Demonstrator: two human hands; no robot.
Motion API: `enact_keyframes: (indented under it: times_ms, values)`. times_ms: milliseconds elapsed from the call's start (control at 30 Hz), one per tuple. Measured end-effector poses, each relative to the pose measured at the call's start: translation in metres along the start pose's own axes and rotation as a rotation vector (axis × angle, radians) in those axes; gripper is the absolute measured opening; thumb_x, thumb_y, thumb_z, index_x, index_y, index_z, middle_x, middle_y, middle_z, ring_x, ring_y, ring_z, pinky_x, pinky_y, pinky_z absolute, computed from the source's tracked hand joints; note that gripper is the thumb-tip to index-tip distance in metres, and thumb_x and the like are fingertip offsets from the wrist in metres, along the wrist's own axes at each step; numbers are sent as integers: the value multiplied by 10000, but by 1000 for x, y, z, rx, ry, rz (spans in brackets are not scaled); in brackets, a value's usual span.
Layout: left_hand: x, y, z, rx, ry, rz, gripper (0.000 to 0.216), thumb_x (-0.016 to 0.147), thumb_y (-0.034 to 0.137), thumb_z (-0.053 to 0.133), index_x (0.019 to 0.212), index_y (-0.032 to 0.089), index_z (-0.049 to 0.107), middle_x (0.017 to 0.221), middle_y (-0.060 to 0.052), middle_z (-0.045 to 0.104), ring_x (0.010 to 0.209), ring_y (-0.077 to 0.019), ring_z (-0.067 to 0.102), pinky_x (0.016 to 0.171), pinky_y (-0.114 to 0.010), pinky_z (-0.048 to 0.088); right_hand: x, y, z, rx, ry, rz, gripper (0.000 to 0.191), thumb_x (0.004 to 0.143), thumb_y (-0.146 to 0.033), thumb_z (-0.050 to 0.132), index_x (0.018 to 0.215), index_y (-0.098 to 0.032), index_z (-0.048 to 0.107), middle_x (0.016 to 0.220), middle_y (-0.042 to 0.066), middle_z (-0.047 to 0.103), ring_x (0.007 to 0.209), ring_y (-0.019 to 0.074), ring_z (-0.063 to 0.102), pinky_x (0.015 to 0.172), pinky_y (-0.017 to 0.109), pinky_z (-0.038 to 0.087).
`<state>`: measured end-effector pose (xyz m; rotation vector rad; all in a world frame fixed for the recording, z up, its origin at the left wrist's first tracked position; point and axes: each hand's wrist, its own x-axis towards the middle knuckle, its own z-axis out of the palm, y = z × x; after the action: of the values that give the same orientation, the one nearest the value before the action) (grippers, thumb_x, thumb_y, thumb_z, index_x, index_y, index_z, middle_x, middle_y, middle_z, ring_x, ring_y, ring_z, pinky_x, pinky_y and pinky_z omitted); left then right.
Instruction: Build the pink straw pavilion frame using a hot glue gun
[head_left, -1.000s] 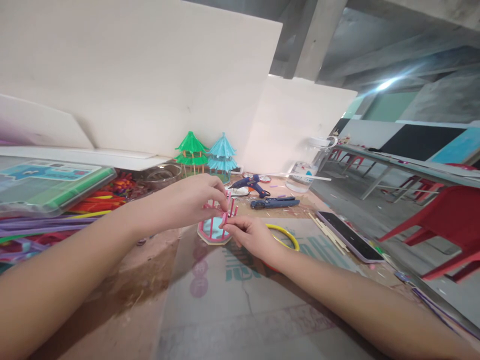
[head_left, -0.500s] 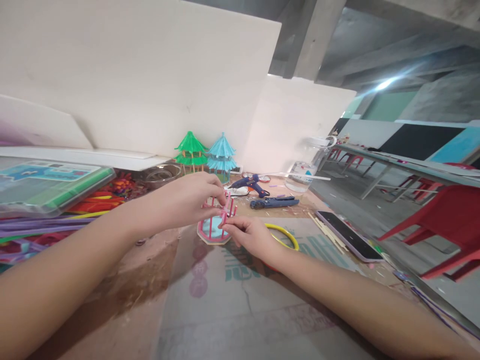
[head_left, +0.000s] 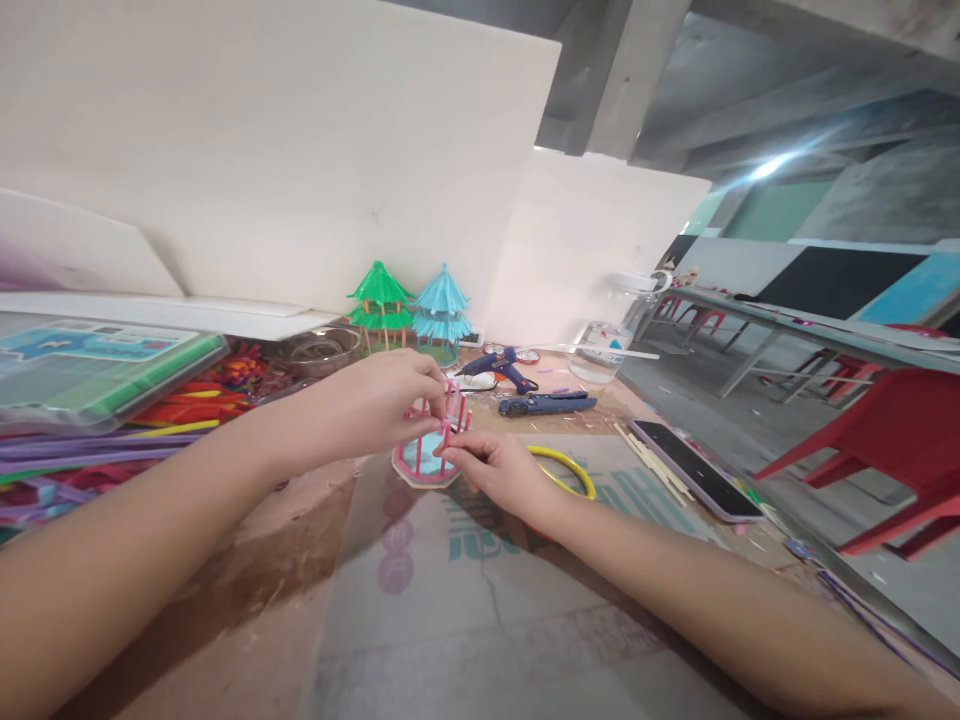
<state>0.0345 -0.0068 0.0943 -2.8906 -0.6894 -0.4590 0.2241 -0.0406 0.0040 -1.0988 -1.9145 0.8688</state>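
A small pavilion frame (head_left: 424,466) stands on the board, with an octagonal base, a light blue floor and several upright pink posts. Above its near right side, my left hand (head_left: 386,398) pinches a pink pipe cleaner (head_left: 448,408) at the post tops. My right hand (head_left: 499,470) comes from the right, thumb and forefinger closed on the lower part of the same pink piece beside a post. The fingertips of both hands nearly meet and partly hide the frame.
Behind stand a green pavilion (head_left: 380,298) and a blue one (head_left: 442,305). A glue gun (head_left: 501,368), dark blue pliers (head_left: 547,403), yellow ring (head_left: 574,462), thin sticks (head_left: 656,465) and phone (head_left: 694,468) lie around. Pipe cleaners (head_left: 97,455) and a plastic case (head_left: 105,375) fill the left.
The fingers of my left hand have shifted slightly at the top of the pink pipe cleaner. My right hand keeps its pinch, and the frame stays in place.
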Motion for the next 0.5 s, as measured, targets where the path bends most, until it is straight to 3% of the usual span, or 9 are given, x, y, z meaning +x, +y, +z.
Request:
enact_keyframes:
  times_ms: [133, 333, 500]
  values:
    - [0, 1, -1, 23, -10, -7, 221, 902, 246, 535, 811, 193, 730, 963, -67, 698, 878, -179, 646, 755, -283, 476, 0, 2, 0, -23, 5, -19, 226, 869, -318, 570, 790, -176, 727, 499, -43, 478, 493, 100, 398, 511, 221, 335]
    - [-1, 5, -4, -31, 21, -53, 174, 872, 265, 598, 976, 225, 731, 1036, -70, 678, 931, -186, 636, 783, -282, 492, 2, 7, 1, -28, 8, -31, 245, 868, -338, 573, 827, -167, 745, 502, -37, 490, 510, 107, 412, 525, 226, 343]
    - [0, 2, 0, -85, 54, 10, 188, 881, 223, 567, 888, 240, 754, 1033, -64, 673, 913, -171, 645, 777, -270, 495, 2, 6, 1, -12, -3, -19, 246, 864, -332, 568, 836, -165, 747, 495, -40, 482, 503, 104, 407, 517, 222, 343]
